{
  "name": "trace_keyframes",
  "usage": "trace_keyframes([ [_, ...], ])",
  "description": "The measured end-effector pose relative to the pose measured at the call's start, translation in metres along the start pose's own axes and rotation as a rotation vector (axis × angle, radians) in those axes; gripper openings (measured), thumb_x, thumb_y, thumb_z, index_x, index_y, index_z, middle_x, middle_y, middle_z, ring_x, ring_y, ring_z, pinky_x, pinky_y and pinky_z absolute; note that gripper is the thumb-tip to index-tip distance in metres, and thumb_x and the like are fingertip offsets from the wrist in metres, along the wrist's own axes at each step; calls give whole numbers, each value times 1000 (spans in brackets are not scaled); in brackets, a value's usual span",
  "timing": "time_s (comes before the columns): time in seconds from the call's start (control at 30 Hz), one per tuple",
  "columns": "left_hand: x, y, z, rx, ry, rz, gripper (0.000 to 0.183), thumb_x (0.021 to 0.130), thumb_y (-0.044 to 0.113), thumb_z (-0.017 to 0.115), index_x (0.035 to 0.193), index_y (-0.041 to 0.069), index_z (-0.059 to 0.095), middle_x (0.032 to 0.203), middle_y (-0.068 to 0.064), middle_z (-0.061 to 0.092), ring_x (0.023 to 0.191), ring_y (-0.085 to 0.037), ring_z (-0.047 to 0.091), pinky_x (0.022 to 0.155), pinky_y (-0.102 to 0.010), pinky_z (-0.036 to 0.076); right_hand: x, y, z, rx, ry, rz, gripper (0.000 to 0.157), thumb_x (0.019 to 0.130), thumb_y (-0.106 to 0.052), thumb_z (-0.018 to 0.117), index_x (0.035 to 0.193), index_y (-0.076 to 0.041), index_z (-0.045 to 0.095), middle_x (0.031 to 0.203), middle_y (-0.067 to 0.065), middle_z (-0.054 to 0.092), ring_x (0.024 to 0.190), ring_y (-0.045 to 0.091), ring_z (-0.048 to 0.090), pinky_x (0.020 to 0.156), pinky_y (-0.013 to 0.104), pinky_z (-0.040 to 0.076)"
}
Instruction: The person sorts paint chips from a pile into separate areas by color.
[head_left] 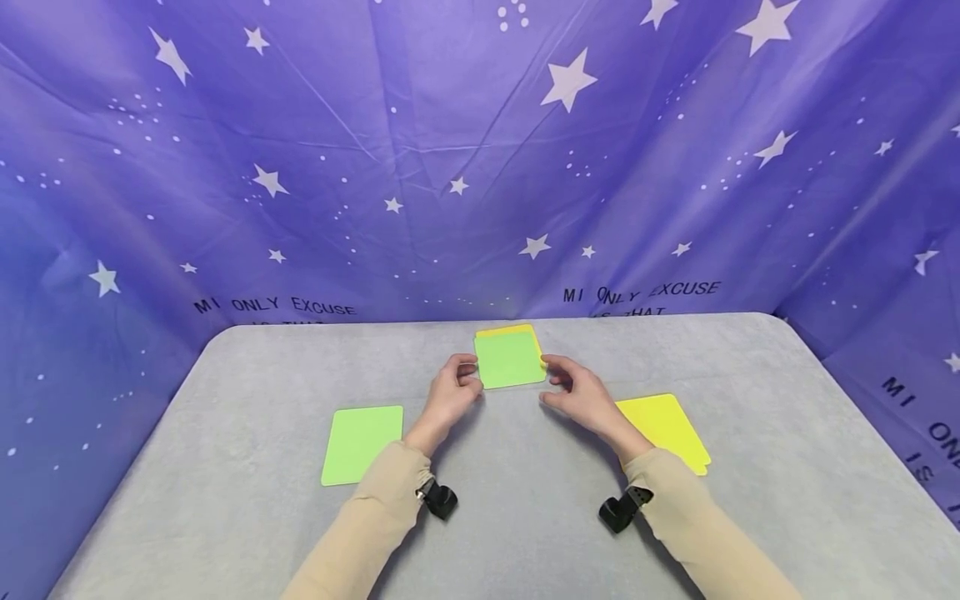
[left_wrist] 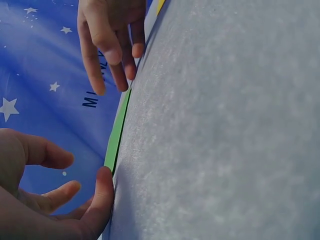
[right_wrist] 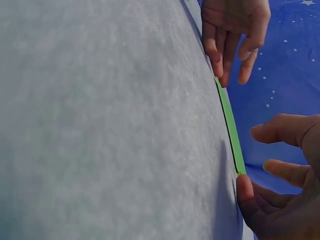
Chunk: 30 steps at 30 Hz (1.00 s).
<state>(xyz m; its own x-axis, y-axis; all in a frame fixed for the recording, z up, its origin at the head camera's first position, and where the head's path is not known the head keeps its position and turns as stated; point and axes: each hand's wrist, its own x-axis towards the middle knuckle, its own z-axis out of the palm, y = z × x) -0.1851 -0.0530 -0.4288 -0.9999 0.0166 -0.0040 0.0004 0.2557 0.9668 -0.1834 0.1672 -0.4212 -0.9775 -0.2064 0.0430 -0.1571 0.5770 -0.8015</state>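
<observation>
At the far middle of the table, a green square card (head_left: pixel 510 360) with rounded corners lies over a yellow card (head_left: pixel 537 340), whose back and right edges peek out. My left hand (head_left: pixel 452 390) is at the green card's left side, fingertips at its edge. On the opposite side my right hand (head_left: pixel 579 390) has its fingertips by the right edge. Neither hand pinches the cards; thumb and fingers stay apart. Both wrist views show the green card (left_wrist: pixel 119 132) edge-on between the two hands, with the right-hand fingertips (right_wrist: pixel 244 187) against its near end.
Another green card (head_left: pixel 363 444) lies on the grey table (head_left: pixel 517 517) to the left. Yellow cards (head_left: pixel 666 429), slightly fanned, lie at the right, partly under my right forearm. A purple star-patterned curtain (head_left: pixel 420 108) hangs behind the table. Each wrist wears a black camera (head_left: pixel 438 499).
</observation>
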Motion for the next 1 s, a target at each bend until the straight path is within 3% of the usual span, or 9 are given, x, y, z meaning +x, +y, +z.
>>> trace_keyframes([
  [0.23, 0, 0, 2, -75, -24, -24, 48, 76, -10, 50, 123, -10, 50, 120, -25, 55, 90, -22, 58, 74, -32, 54, 2, -2, 7, 35, 5, 14, 64, 79, -5, 68, 139, 5, 46, 129, 25, 54, 109, 35, 55, 91, 47, 44],
  [0.6, -6, 0, 5, -173, -45, -68, 49, 78, -11, 50, 127, -10, 47, 125, -26, 50, 83, -14, 51, 78, -36, 54, -5, -8, 8, 258, 6, 85, 76, 79, 3, 70, 145, 0, 34, 139, 32, 40, 115, 40, 51, 92, 43, 47],
  [1.0, -12, -2, 5, -227, -76, -109, 48, 80, -9, 52, 128, -10, 44, 120, -29, 54, 101, -36, 59, 80, -38, 54, -14, -4, 6, 286, 6, 74, 69, 80, 0, 69, 142, 4, 39, 129, 30, 51, 103, 35, 52, 81, 32, 43],
])
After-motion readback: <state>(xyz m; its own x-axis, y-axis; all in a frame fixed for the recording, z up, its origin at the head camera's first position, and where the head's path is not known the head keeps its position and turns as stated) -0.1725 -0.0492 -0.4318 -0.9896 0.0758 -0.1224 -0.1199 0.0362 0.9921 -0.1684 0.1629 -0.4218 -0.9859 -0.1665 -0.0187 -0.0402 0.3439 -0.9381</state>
